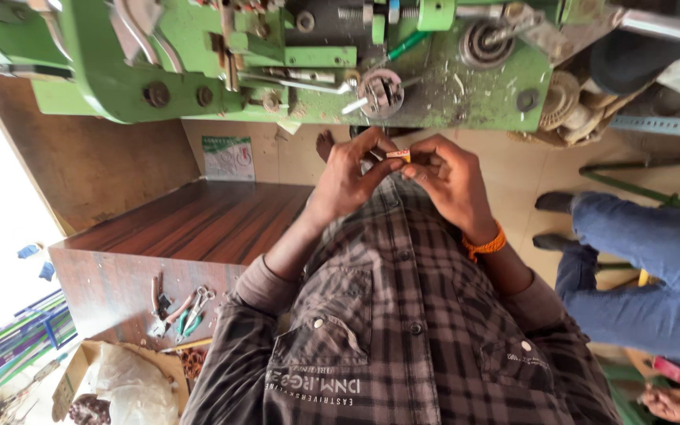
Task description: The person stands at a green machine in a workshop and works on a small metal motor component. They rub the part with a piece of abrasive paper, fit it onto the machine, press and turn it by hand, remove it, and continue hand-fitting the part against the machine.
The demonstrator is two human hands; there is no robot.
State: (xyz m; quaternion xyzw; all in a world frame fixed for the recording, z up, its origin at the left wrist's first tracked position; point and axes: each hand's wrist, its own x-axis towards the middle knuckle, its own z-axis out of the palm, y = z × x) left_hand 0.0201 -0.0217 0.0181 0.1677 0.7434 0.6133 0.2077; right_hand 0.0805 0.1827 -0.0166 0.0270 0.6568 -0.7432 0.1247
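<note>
Small piece [397, 155]: a pale bit with a red and yellow end, pinched between both your hands at about 12 o'clock from your chest, just below the green machine [293, 63].
Left hand [348, 177]: closed narrow, thumb and forefinger gripping the piece's left end.
Right hand [450, 181]: fingers curled tight on the right end; orange wristband [485, 244] at 4 o'clock from it.
Grip advice: hold it by the fingertips so its end stays visible, elbows tucked.
Nearby: pliers [186, 311] on the wooden table [198, 220], at 8 o'clock.
Other person: blue-trousered legs [631, 260], at 3 o'clock, well apart.
</note>
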